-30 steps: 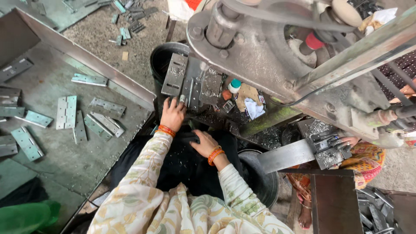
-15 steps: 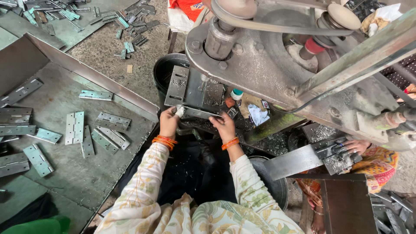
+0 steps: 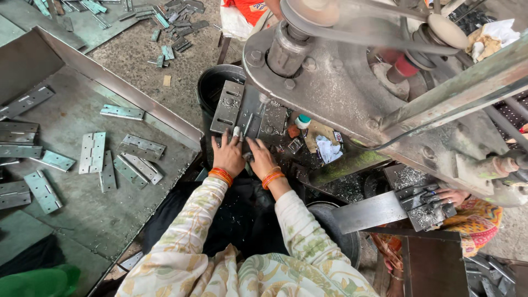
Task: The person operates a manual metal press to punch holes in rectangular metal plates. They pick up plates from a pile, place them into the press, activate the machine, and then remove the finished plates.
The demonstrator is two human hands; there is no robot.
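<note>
Little of that kind sits around me. At the top of my view, beyond the machine, lies a white plastic bag point(image 3: 237, 22) with an orange-red bag point(image 3: 250, 9) tucked into it, both crumpled on the floor. On the machine bed, just past my right hand, stands a small white bottle with a teal cap point(image 3: 302, 121). Beside it lies a tiny flat packet point(image 3: 338, 137), white with red and dark marks. I see no signs and no screens.
</note>
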